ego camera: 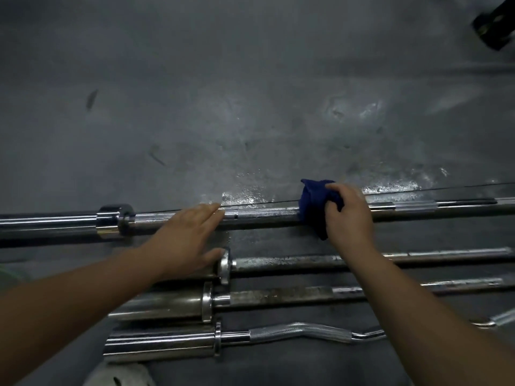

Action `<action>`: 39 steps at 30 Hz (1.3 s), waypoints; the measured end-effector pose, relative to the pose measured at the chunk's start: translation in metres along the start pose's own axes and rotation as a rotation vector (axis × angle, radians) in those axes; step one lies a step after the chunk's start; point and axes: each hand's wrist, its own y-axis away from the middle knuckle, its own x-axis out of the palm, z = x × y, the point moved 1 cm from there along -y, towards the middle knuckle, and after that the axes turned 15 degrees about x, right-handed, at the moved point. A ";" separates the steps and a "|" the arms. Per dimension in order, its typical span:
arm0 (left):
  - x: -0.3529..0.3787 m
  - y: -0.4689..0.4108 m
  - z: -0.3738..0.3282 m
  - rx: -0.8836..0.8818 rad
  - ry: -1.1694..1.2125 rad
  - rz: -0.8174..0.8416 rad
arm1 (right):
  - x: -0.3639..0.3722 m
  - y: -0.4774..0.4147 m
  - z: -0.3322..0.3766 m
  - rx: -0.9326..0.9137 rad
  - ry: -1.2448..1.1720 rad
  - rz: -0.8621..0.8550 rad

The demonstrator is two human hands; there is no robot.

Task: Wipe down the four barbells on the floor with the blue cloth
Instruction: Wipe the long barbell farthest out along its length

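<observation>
Several steel barbells lie side by side on the dark floor. The farthest, longest barbell (262, 215) runs across the whole view. My right hand (349, 215) grips the blue cloth (315, 203), which is wrapped over this bar's shaft. My left hand (186, 238) rests flat with straight fingers on the same bar, left of the cloth, near its collar. Closer to me lie a second barbell (292, 261), a third barbell (278, 295) with rust marks, and a curved chrome curl bar (301, 331).
The grey floor (223, 107) beyond the bars is scuffed, with shiny wet patches near the long bar. A dark object (493, 23) sits at the top right corner. Something white (119, 376) shows at the bottom edge.
</observation>
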 end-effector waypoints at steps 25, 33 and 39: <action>0.034 -0.018 0.026 -0.054 0.011 -0.039 | 0.106 0.045 0.018 -0.300 0.484 0.221; 0.028 -0.039 0.054 0.002 -0.005 -0.033 | 0.046 -0.026 -0.035 -0.173 0.499 0.022; 0.021 -0.053 0.066 -0.007 -0.023 0.009 | 0.108 0.003 0.030 -0.286 0.541 0.162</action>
